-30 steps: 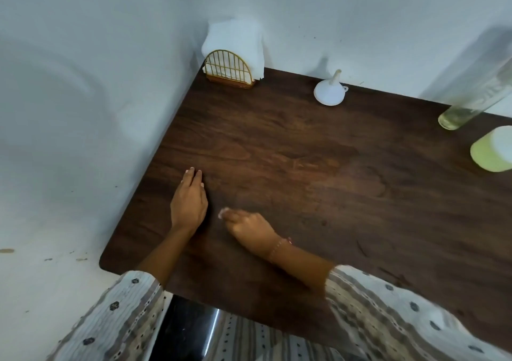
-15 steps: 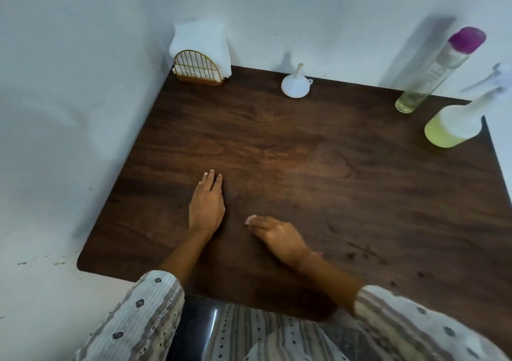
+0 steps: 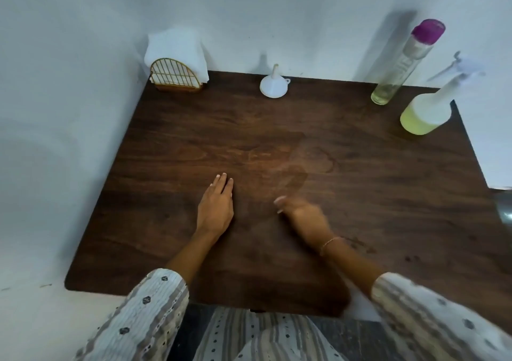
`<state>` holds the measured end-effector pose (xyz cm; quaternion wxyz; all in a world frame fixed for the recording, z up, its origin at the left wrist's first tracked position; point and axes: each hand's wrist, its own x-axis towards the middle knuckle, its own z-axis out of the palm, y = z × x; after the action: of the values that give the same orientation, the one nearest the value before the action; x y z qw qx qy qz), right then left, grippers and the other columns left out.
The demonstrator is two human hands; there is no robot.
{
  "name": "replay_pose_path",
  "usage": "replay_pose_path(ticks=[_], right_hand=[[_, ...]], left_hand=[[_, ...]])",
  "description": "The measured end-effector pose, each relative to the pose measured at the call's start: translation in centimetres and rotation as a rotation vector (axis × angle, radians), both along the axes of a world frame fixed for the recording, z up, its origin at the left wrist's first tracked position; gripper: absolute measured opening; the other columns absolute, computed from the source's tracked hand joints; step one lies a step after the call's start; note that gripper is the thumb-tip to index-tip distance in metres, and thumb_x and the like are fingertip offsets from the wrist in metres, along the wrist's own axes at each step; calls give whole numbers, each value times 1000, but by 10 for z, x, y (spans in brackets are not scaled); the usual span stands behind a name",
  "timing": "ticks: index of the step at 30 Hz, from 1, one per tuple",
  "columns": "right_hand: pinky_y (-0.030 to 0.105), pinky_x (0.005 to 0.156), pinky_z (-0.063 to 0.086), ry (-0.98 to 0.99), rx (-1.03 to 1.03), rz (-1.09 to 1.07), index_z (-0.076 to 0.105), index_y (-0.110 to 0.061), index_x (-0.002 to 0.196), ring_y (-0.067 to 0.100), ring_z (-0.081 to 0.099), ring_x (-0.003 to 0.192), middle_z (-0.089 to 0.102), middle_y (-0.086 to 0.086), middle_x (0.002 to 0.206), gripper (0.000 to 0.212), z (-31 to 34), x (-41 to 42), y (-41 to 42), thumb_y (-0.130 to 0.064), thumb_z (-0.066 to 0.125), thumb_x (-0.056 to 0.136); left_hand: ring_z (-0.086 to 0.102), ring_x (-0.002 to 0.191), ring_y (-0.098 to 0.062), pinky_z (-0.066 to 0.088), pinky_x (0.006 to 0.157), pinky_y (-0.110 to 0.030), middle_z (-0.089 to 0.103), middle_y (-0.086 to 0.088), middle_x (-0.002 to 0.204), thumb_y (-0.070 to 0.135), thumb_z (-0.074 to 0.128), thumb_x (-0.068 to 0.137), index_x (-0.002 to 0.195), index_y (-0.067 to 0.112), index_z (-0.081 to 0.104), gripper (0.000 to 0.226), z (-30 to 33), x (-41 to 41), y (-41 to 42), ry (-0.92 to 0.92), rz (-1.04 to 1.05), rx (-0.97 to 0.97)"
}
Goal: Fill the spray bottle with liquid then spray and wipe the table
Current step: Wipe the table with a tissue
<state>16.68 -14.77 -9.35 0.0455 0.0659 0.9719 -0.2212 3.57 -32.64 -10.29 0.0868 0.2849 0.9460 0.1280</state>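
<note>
Wide bare middle of the table [image 3: 360, 194], napkin holder [image 3: 176, 75], funnel [image 3: 273, 84], tall bottle [image 3: 401, 64] and spray bottle [image 3: 426, 111] lining the far edge, walls close behind and left.

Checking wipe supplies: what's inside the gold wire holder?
A stack of white napkins stands in the gold wire holder, rising above its arched front. Their lower part shows only through the wire; how many can't be told.

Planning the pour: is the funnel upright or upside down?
Upside down: the funnel rests on its wide mouth on the table, spout pointing up.
</note>
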Motion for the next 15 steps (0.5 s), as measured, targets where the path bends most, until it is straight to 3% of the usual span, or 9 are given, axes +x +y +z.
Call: replay_pose_path(ticks=[3,5,6,8,11,13,15], right_hand=[[37,88,48,102,68,-509,67,-8,108,34,56,112,62,14,117,26,-9,-29,61,-11,48,90],[38,87,47,107,92,-626,66,-6,109,35,54,111,60,16,117,26,-10,-57,51,-6,49,89],[38,91,45,90,69,-593,64,-5,113,34,52,115,58,17,123,28,-9,-68,32,-6,48,90],[39,91,49,72,27,-323,62,-4,116,32,52,117,57,16,127,29,-12,-71,-17,-6,49,90],[29,65,58,125,20,68,68,-11,106,24,64,97,67,6,109,27,-15,-34,-41,-15,54,84],[27,70,58,144,72,6,70,-16,102,22,66,97,68,3,108,27,-14,-18,4,-23,50,84],[34,84,52,94,148,-252,69,-14,103,27,59,110,64,8,118,22,-9,-16,68,-15,54,87]], left_hand=[[15,145,-17,15,118,-28,21,-6,156,17,27,102,145,9,28,44,1,-6,8,-3,-30,-2],[15,146,-18,14,118,-29,21,-6,156,17,28,102,145,9,28,44,0,-9,13,4,-61,0],[15,146,-18,14,118,-29,22,-7,156,16,28,102,145,9,29,44,-1,-11,15,16,-81,1],[17,145,-20,15,117,-30,24,-9,155,13,31,101,144,7,31,44,-4,-15,19,30,-94,7],[17,145,-20,14,118,-30,24,-9,155,13,30,101,144,6,30,44,-6,-16,26,36,-116,-15],[18,145,-20,14,118,-29,24,-9,155,14,29,101,144,7,29,44,-6,-16,32,51,-136,-22],[20,144,-20,16,118,-30,26,-9,154,14,30,101,144,8,30,44,-6,-17,40,57,-141,-14]])
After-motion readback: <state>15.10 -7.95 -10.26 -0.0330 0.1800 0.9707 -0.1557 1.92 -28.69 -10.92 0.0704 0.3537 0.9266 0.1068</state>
